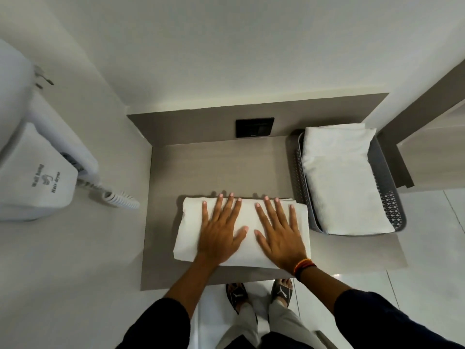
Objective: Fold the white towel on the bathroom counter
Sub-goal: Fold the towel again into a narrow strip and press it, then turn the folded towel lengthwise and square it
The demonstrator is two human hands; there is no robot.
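A white towel (190,230) lies folded into a compact rectangle near the front edge of the grey-brown counter (216,167). My left hand (221,233) rests flat on the towel's left half, fingers spread. My right hand (279,235) lies flat on the right half, fingers also spread, with a braided band on the wrist. Both palms press down on the towel and grip nothing. The towel's middle is hidden under my hands.
A grey perforated basket (391,207) at the counter's right holds another folded white towel (342,180). A black wall plate (254,127) sits behind the counter. A wall hair dryer (37,172) with a coiled cord (120,197) hangs at left. My sandalled feet (259,295) stand below.
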